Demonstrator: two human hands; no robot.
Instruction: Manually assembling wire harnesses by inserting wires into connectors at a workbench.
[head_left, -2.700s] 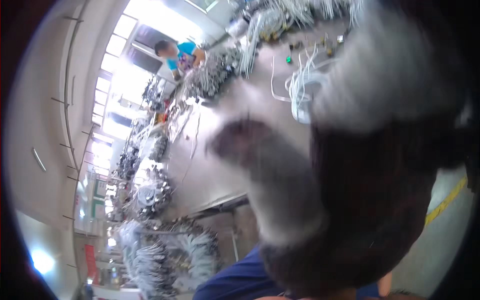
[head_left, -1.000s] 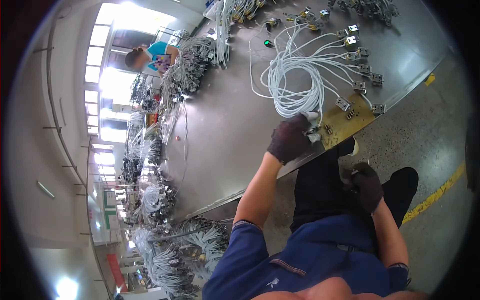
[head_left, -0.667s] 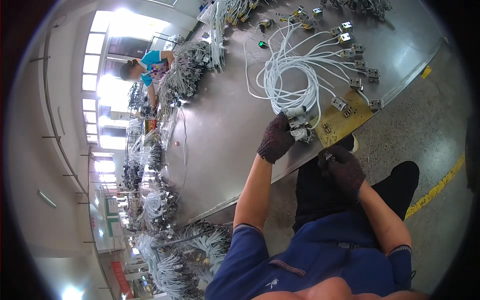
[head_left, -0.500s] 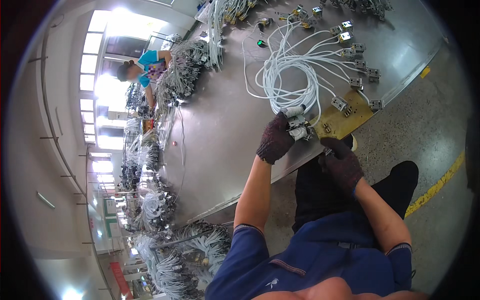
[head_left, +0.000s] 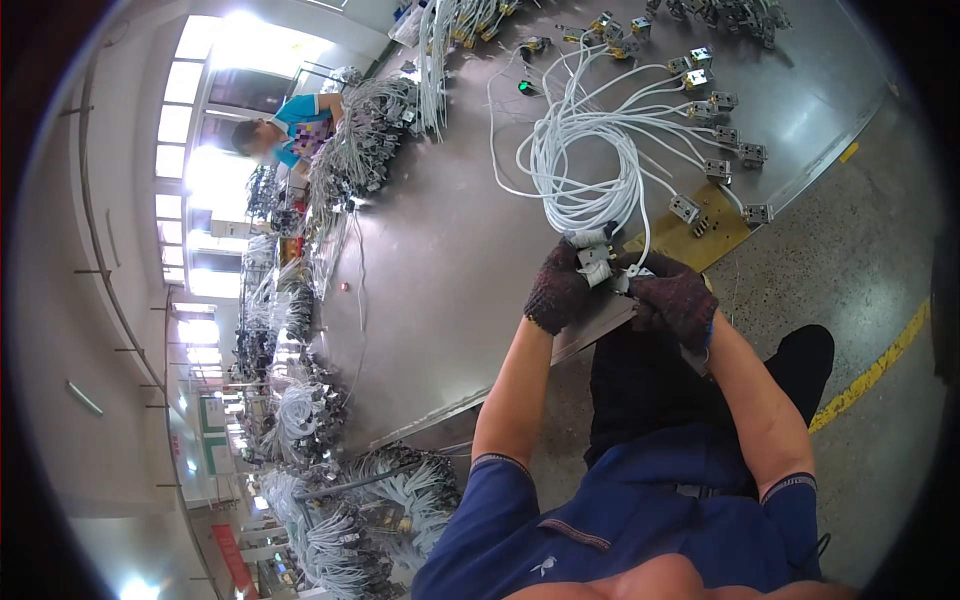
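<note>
Gloves, dark and knitted, cover both hands at the near edge of the grey tabletop [head_left: 440, 270]. The left hand [head_left: 556, 292] and the right hand [head_left: 675, 298] are each closed around one small white connector block [head_left: 597, 262], which sits between them at the end of a white cable. That cable runs into one loose coil of white cables [head_left: 585, 165] just beyond. About nine small grey blocks [head_left: 722, 135] lie along the coil's far side. One yellow board [head_left: 700, 230] lies beside the hands. One other person [head_left: 290, 125] works at the far end.
</note>
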